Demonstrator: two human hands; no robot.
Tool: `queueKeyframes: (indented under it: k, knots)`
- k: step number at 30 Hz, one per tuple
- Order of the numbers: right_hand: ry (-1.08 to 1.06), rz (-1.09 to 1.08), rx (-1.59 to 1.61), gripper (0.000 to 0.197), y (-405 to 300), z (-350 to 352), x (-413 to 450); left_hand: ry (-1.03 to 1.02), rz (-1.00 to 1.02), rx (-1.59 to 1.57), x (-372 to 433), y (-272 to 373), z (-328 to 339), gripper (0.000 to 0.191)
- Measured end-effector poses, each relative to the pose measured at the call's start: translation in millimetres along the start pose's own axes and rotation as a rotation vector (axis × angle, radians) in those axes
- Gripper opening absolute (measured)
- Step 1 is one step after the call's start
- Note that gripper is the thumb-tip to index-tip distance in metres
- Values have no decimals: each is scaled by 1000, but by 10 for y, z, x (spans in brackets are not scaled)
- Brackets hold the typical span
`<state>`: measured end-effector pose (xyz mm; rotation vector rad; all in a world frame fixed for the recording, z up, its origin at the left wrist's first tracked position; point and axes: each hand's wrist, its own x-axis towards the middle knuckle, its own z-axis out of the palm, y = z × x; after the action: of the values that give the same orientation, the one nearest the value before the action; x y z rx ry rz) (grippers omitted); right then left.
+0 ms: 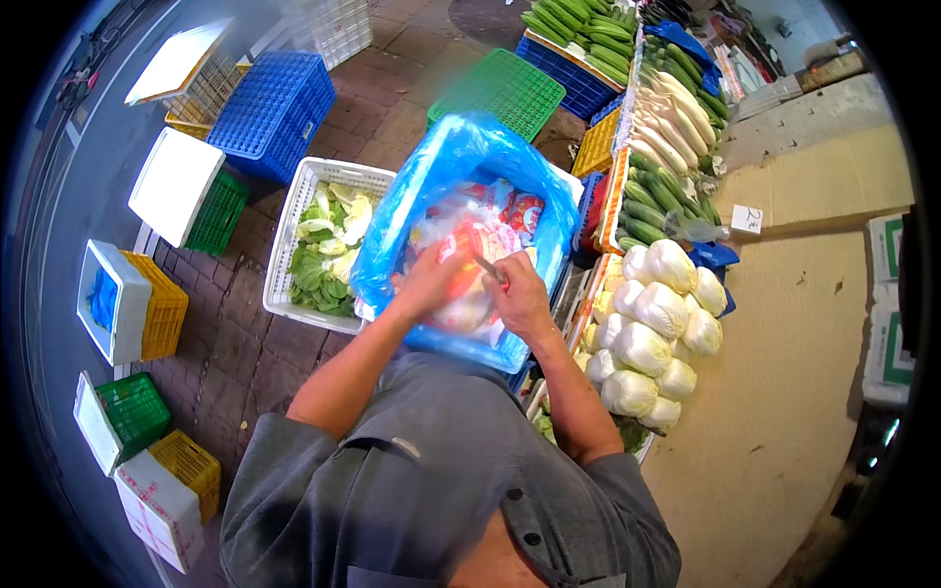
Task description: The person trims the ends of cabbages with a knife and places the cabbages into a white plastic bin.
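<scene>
Straight in front of me stands a container lined with a blue plastic bag [397, 213], its edge folded out over the rim. Clear plastic wrapping and red printed bags [524, 214] lie inside it. My right hand [517, 294] is closed around the handle of a knife [487, 267], whose blade points to the upper left, towards my other hand. My left hand [435, 278] rests on a pale, plastic-wrapped item in the container, blurred by glare; what its fingers grip cannot be made out.
A white crate [276, 275] of leafy trimmings adjoins the left side. Napa cabbages [643, 347], cucumbers [645, 213] and white radishes [673, 121] fill the stall at right. Beyond are a green crate [500, 92] and a blue crate [268, 106]; foam boxes [176, 184] line the far left.
</scene>
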<state>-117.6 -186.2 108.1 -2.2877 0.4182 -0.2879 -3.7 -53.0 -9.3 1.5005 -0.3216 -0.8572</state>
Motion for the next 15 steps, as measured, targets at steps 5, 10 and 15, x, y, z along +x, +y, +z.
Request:
queueKeyframes:
  k: [5, 10, 15]
  knots:
    - [-144, -327, -196, 12, 269, -15, 101, -142, 13, 106, 88, -312, -36, 44]
    - [-158, -178, 64, 10, 209, -181, 77, -224, -432, -855, -67, 298, -37, 52]
    - [18, 156, 745, 8, 174, -123, 57, -312, -330, -1027, 90, 284, -157, 63]
